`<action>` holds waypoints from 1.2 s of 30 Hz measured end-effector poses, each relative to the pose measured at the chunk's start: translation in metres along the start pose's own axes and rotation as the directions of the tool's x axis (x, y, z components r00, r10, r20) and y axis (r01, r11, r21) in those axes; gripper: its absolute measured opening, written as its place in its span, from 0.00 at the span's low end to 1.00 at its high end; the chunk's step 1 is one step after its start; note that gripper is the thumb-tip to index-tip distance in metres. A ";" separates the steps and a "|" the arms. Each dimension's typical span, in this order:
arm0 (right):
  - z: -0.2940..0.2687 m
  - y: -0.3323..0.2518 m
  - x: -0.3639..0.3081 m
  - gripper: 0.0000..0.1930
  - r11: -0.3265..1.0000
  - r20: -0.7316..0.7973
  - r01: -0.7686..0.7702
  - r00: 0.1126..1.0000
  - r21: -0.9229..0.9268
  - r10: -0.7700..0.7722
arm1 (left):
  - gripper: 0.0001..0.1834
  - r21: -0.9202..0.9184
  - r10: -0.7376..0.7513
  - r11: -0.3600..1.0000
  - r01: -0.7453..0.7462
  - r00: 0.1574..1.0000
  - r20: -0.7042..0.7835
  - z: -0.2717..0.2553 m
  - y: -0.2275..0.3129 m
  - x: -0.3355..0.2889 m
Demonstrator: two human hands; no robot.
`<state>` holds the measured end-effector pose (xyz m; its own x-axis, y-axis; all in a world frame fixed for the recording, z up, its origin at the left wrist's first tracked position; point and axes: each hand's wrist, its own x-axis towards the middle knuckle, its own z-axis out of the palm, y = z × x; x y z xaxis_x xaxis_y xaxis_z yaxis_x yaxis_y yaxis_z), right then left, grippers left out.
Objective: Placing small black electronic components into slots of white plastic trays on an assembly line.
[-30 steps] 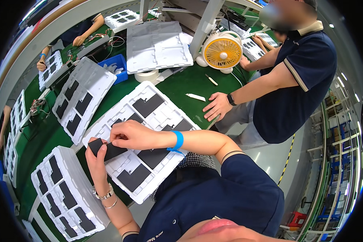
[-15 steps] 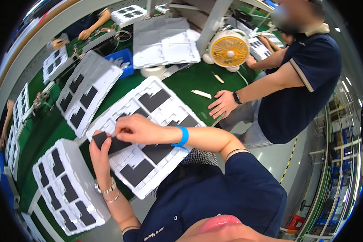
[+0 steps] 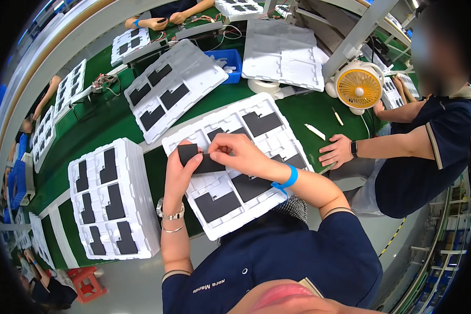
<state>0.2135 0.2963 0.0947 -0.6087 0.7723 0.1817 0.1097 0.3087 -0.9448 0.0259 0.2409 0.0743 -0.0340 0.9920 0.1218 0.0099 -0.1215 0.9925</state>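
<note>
A flat black notched piece [image 3: 210,166] is held just above a white moulded tray [image 3: 203,182], one end of it tilted up. My left hand [image 3: 177,175] grips that raised end between thumb and fingers. With a closed pinch, my right hand [image 3: 240,153] takes hold of the piece farther along, near its middle. Similar black pieces, such as one notched black piece [image 3: 217,207], lie in the tray's recesses around my hands. My right hand covers part of the tray.
A stack of white trays [image 3: 145,196] with black pieces stands at left. Behind are a tilted tray [image 3: 199,70], a grey-white tray [image 3: 282,49], and a blue bin [image 3: 236,67]. At right are a yellow fan [image 3: 358,89], a white tube [image 3: 314,132], and a co-worker's hand [image 3: 336,150].
The whole view has swung left, so the bench and trays appear farther right. Both hands stay on the black piece, with little change in their grip.
</note>
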 end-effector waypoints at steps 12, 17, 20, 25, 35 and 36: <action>-0.004 -0.009 0.001 0.05 0.998 0.000 0.024 1.000 -0.060 -0.024 | 0.10 -0.017 -0.026 0.999 0.027 0.999 0.029 -0.003 -0.002 0.004; -0.005 -0.005 0.000 0.05 0.999 0.037 -0.042 0.998 0.021 0.041 | 0.10 -0.043 -0.026 0.999 0.027 0.999 0.023 -0.002 -0.003 0.003; -0.006 -0.001 0.001 0.06 0.983 0.103 -0.144 0.986 0.117 0.132 | 0.10 -0.053 0.000 0.999 0.001 1.000 0.017 -0.001 -0.004 0.003; -0.004 0.002 0.003 0.08 0.938 0.111 -0.214 0.975 0.273 0.190 | 0.10 -0.037 0.020 0.999 -0.020 1.000 0.007 -0.003 -0.006 0.004; -0.001 -0.019 -0.005 0.09 0.999 0.145 0.007 0.989 0.050 -0.014 | 0.11 0.115 0.016 0.993 -0.005 0.996 -0.087 0.010 0.018 -0.023; -0.001 -0.022 -0.007 0.10 0.998 0.147 0.060 0.987 0.018 -0.062 | 0.11 0.185 -0.006 0.982 0.026 0.994 -0.109 0.014 0.023 -0.028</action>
<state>0.2161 0.2846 0.1149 -0.7230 0.6620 0.1979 0.0587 0.3442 -0.9371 0.0409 0.2103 0.0940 -0.1429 0.9829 0.1160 0.1935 -0.0872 0.9772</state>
